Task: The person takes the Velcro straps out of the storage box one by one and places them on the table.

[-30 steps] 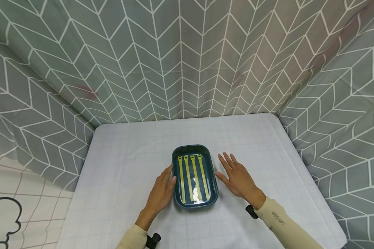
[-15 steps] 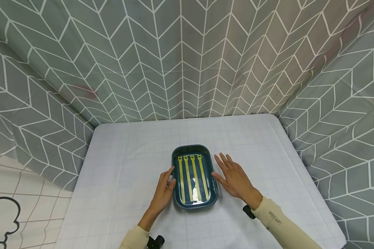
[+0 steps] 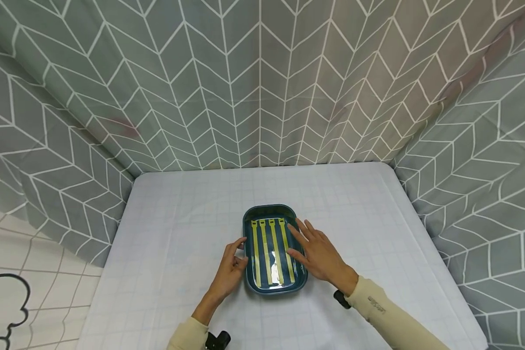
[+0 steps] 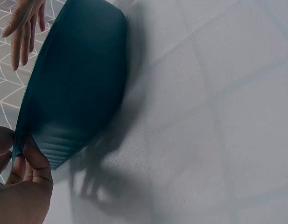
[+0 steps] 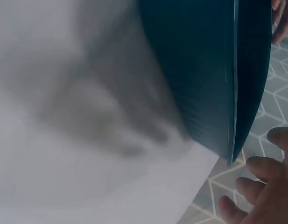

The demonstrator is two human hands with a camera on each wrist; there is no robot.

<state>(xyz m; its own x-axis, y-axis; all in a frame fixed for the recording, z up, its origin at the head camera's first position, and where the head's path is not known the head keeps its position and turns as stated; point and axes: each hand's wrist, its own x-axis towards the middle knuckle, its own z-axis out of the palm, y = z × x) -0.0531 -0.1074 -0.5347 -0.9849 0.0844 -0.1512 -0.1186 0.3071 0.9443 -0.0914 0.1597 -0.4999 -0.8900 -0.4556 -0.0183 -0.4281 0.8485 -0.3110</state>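
A dark teal tray (image 3: 274,290) with raised walls stands on the table in the head view. Inside it several yellow-green cable straps (image 3: 274,250) with slotted heads lie side by side, lengthwise. At the tray's left side, my left hand (image 3: 227,274) pinches the rim between thumb and fingers, as the left wrist view shows with the same hand (image 4: 27,182). My right hand (image 3: 323,255) hovers with spread fingers over the tray's right rim, its fingertips near the rightmost strap. In the right wrist view this hand (image 5: 270,186) holds nothing.
A white cloth with faint grid lines covers the table (image 3: 192,218). Grey curtains (image 3: 262,87) with a white chevron pattern hang behind it and on both sides. White grid-patterned cloth (image 3: 48,291) shows at the lower left.
My right hand has moved left from beside the tray to above its right rim. The left hand's fingers have curled at the left rim. The tray and straps keep their places.
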